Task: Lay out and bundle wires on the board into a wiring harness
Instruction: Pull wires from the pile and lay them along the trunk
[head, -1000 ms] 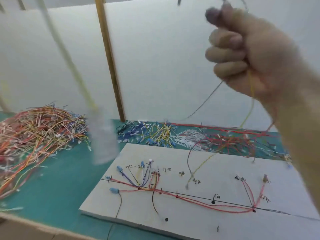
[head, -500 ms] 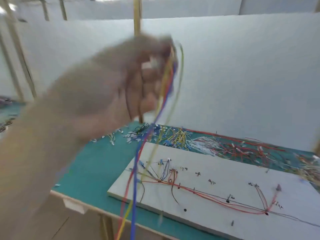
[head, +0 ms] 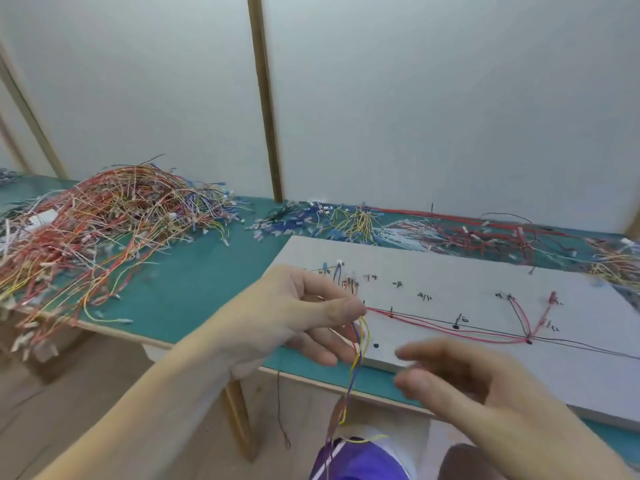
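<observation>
Here left hand [head: 304, 317] grip pinches wires [head: 356, 362] hanging below; right hand [head: 460, 379] relaxed, empty.

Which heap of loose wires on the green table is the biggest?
The tangled, mostly red and orange heap at the table's far left. It is tall and spills over the edge, while the blue, yellow and red lots behind the board lie flat.

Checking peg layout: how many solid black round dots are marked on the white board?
3 visible on the white rectangular board: one near the front edge, one mid-line, one where the red wires converge. The left hand and right hand may hide more.
</observation>
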